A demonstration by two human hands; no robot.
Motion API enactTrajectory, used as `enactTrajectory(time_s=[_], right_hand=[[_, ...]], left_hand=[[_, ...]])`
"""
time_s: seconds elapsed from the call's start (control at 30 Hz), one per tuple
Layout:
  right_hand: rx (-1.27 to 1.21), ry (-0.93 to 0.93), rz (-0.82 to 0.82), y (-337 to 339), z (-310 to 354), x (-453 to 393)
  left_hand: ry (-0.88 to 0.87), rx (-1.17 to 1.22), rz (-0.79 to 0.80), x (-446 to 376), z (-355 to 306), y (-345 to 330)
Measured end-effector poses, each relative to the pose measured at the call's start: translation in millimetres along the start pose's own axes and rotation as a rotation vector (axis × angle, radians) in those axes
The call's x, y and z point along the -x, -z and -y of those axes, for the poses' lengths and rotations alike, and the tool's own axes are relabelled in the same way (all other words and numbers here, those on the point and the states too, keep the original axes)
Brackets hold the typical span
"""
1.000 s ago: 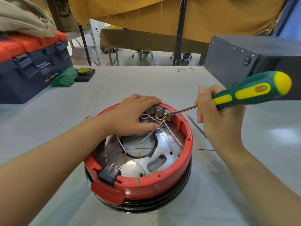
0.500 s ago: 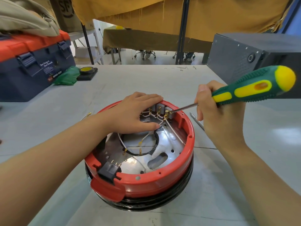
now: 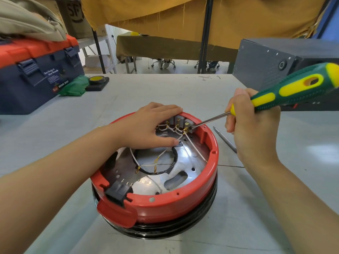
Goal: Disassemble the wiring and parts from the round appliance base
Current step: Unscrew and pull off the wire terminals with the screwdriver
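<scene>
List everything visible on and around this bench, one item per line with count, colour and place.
appliance base: 1, red rim over a black ring, centre of the table
wires: several, white with brass terminals, inside the base
connector: 1, black, near rim of the base
screwdriver: 1, green and yellow, tip at the far terminals
metal rod: 1, silver, on the table right of the base
toolbox: 1, navy with a red lid, far left
tape roll: 1, black and yellow, beside the toolbox
metal case: 1, dark grey, far right
table: 1, light grey
left hand: rests on the base's far rim
right hand: grips the screwdriver
</scene>
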State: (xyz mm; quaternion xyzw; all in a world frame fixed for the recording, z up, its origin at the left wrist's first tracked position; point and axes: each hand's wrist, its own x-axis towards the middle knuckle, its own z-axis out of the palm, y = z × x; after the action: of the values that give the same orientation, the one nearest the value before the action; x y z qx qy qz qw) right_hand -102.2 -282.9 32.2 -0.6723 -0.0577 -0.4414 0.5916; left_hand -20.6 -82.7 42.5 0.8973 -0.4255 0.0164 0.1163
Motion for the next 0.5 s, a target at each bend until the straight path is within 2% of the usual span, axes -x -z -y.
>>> enactTrajectory(time_s=[0.2, 0.5], right_hand=[[0.185, 0.215, 0.079, -1.0, 9.5, 9.6], [0.268, 0.269, 0.139, -0.9, 12.8, 13.4]], left_hand=[[-0.008, -0.005, -0.011, -0.1, 0.6, -0.5], [-0.015, -0.007, -0.003, 0.7, 0.3, -0.5]])
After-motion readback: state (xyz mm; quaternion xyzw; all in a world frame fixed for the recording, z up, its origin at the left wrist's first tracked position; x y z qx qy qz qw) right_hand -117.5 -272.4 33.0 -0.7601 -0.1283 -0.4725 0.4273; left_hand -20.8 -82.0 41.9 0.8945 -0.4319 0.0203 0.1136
